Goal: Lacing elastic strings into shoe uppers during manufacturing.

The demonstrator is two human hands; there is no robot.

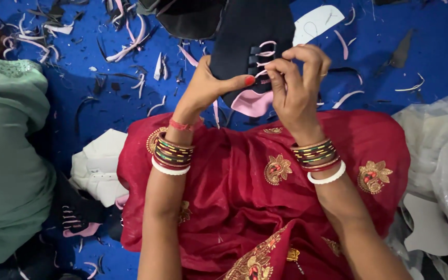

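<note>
Left hand (208, 85) steadies black shoe upper (252, 36); right hand (296, 85) pinches pink strap (265, 54).

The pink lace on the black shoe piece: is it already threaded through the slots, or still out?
Threaded in part: the pink lace crosses the slots of the black shoe piece in loops, and the right hand pinches it.

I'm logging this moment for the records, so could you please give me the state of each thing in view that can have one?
Black upper: held up, pink strip partly threaded through its slots.
Pink strip: pinched at the slots.
Left hand: gripping the upper's edge, thumb on top.
Right hand: fingertips closed on the strip.
Pink scraps: scattered loose on the blue sheet.
White pieces: stacked on the sheet.
</note>
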